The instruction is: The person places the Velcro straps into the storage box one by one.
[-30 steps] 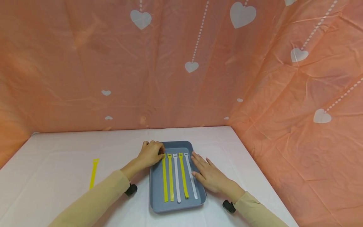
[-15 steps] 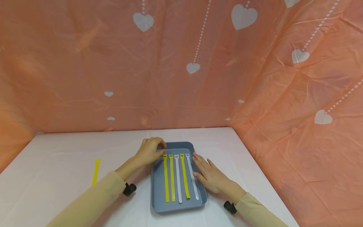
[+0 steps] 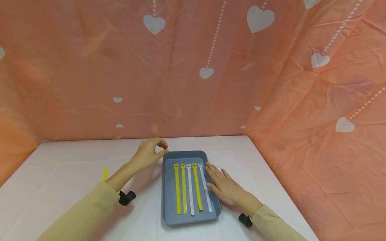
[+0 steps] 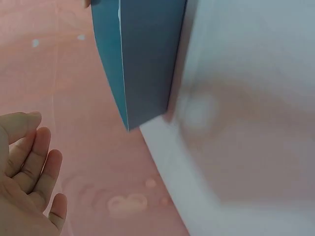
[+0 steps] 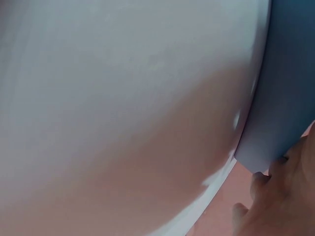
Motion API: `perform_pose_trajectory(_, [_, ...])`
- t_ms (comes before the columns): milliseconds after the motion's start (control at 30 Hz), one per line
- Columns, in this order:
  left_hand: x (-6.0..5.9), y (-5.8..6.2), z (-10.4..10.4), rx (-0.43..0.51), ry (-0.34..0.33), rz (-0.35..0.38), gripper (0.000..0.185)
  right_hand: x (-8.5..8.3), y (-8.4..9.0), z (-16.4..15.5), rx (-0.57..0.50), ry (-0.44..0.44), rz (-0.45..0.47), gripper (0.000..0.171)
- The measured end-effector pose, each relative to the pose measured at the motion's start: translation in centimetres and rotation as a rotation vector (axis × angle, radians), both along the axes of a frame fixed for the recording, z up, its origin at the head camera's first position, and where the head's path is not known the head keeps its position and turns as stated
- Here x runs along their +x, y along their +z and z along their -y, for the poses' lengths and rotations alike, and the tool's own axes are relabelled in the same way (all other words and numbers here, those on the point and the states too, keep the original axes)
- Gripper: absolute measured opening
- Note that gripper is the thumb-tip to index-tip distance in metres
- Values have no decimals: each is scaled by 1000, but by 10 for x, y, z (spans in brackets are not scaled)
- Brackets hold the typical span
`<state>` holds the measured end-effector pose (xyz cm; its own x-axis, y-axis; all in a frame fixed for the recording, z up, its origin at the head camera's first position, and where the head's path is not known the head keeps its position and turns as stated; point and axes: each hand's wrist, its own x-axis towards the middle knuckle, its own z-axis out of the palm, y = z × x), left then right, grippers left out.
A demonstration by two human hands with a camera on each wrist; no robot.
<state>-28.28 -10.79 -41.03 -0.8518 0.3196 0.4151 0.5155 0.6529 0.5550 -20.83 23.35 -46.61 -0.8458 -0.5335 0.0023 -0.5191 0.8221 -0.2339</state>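
Note:
A blue-grey tray holds hook-and-loop cable ties side by side, slotted heads toward the far end. Three are yellow and two are white. My left hand hovers by the tray's far left corner, fingers loosely bent with nothing between them. The left wrist view shows that hand apart from the tray wall. Along the tray's right rim rests my right hand, its fingers extended; the right wrist view has it against the tray's outer side.
Another yellow cable tie lies on the white table to the left, mostly hidden behind my left forearm. An orange curtain with white hearts encloses the back and right side.
My left hand has let go of the leftmost yellow cable tie, lifted out of the tray and shifted left and away. The right hand stays at the tray's right rim.

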Motion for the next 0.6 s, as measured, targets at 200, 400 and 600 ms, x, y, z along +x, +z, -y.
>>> perform_pose_trajectory(200, [1, 3, 24, -25, -2, -25, 13, -1, 1, 1, -5, 3, -2, 68])
perform_pose_trajectory(400, [5, 1, 54, -53, -19, -10, 12, 0, 3, 3, -7, 5, 5, 69])
perform_pose_trajectory(600, [5, -6, 84, -124, -25, -38, 13, 0, 4, 3, 7, -4, 10, 68])
